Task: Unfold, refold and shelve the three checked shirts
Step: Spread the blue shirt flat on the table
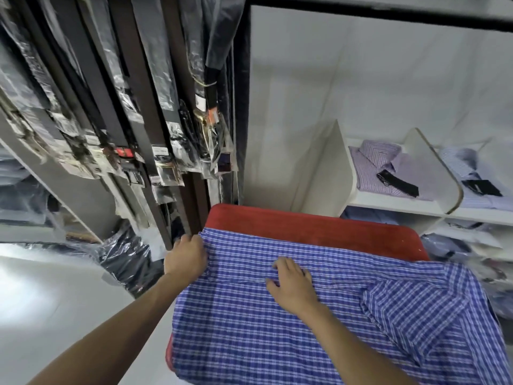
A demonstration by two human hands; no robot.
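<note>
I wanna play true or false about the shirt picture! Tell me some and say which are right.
1. The blue checked shirt lies on a red pad. True.
2. The right hand lies flat on the shirt. True.
3. The left hand is holding a hanger. False: it grips the shirt's edge.
4. The white shelf at the right holds shoes. False: a folded purple shirt lies there.

Head-worn view, forward and down, close above the red table (319, 226).
</note>
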